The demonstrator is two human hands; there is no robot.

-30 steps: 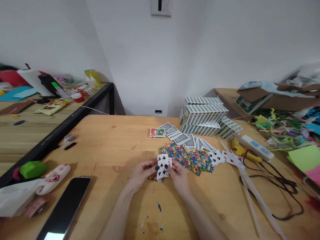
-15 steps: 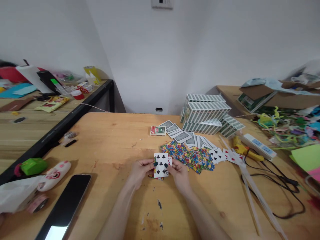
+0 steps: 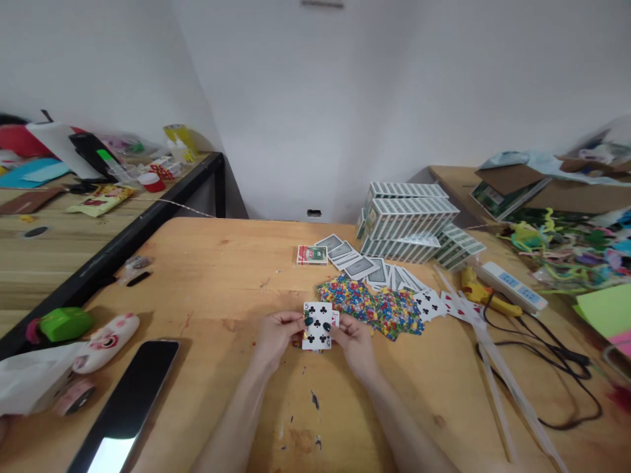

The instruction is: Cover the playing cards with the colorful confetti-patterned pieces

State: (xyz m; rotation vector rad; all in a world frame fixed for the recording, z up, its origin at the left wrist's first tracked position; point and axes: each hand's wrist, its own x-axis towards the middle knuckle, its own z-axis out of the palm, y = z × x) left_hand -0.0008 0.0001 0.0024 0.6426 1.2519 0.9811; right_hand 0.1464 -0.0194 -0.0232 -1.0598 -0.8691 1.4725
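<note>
Relative to view centre: black phone [image 3: 127,401] flat on counter [image 3: 217,269], 7–8 o'clock; yellow glue gun [image 3: 486,294] beside white power strip [image 3: 513,288], 3–4 o'clock; red-white tub [image 3: 151,182], 10 o'clock.

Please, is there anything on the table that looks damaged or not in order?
Yes, slightly. The light-brown wooden table has dark, chipped-looking marks at its near middle. On the right, the black cable lies in loose loops, and a long translucent strip crosses a white playing card with red hearts.
</note>
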